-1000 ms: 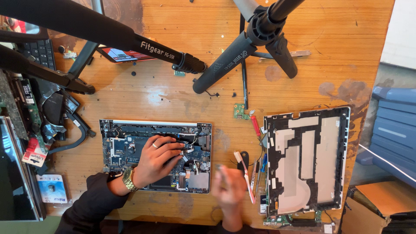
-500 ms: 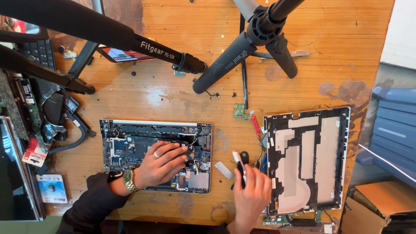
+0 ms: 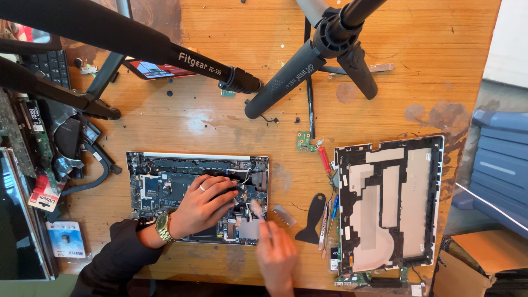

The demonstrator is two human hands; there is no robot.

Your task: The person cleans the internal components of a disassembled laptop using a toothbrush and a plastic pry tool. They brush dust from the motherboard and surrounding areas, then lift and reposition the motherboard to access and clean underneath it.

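Head view, looking straight down on the wooden table (image 3: 181,118), and starting at the left edge there is a clutter of circuit boards and cables (image 3: 52,143) with a small blue-and-white packet (image 3: 66,239) below it. Next comes the opened laptop base (image 3: 159,184), its long axis running left to right across the table, internals facing up. The left hand (image 3: 206,204), gold watch on the wrist and a ring on one finger, lies flat on the middle of that base, fingers spread lightly and pressing down on the dark parts inside. Just right of it the right hand (image 3: 276,256) comes in from the bottom edge, blurred, its fingertips at the base's lower right corner; it seems to carry a slim tool, but whether it pinches anything cannot be told. So the base lies up and to the left of the right hand, and the left hand is the one already on it. Further right a small silver heatsink piece (image 3: 284,215), a black pry tool (image 3: 312,219) and a few pens and screwdrivers (image 3: 329,217) lie side by side. Last, the removed bottom cover (image 3: 390,203) rests inside up, holding nothing loose.
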